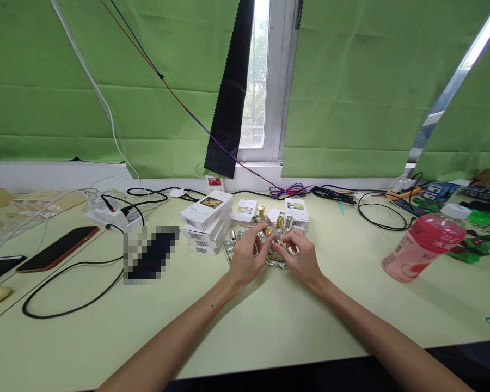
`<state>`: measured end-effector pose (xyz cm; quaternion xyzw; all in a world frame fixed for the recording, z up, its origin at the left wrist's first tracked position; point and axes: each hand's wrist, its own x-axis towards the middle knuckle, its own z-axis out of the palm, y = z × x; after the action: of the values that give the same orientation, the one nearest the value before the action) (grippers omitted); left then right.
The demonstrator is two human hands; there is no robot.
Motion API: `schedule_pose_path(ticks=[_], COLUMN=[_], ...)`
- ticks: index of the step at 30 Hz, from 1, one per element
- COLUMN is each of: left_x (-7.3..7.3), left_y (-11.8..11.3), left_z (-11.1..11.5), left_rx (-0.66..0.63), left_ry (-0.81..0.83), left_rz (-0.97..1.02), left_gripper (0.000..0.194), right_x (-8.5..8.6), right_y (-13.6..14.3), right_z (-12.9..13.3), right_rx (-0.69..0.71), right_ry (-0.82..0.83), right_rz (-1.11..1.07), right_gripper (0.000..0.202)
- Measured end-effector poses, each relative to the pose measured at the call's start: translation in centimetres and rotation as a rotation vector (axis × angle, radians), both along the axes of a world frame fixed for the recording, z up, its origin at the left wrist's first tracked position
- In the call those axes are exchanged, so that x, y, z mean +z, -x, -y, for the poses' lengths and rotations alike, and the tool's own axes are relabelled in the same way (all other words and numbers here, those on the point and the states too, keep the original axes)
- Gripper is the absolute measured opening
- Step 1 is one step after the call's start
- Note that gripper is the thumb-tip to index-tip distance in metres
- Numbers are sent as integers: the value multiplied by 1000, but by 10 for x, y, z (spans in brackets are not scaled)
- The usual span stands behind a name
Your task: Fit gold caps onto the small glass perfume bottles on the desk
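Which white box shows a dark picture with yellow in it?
The top box of the stack, left of the bottles; boxes behind the bottles show green-and-white pictures.

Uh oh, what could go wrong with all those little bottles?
The little bottles are crowded together, so the left hand or right hand might knock one over. The stack of white boxes beside them looks uneven, so a bump could make it slide.
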<state>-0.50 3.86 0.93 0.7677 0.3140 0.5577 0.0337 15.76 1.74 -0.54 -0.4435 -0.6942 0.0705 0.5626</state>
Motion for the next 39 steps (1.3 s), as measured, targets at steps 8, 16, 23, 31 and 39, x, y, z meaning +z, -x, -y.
schedule_pose_path(ticks=[8,16,23,31,39], left_x=[-2,-2,-1,-2,-2], left_y=[0,0,0,1,0], left_z=[-1,-1,-2,-1,-2], left_rx=[-10,-29,-32,-30,-19], left_ry=[-3,-3,0,-5,30], left_rz=[-12,-17,-19,-9,5], left_gripper=[24,24,23,25,24], right_x=[0,0,1,11,18], right_y=[-1,-5,-6,-8,-6], right_z=[1,-1,-1,0,1], right_rx=[52,70,54,34,69], right_ry=[26,23,-19,-15,188], right_rz=[-21,13,59,-28,-295], right_gripper=[20,20,20,19,32])
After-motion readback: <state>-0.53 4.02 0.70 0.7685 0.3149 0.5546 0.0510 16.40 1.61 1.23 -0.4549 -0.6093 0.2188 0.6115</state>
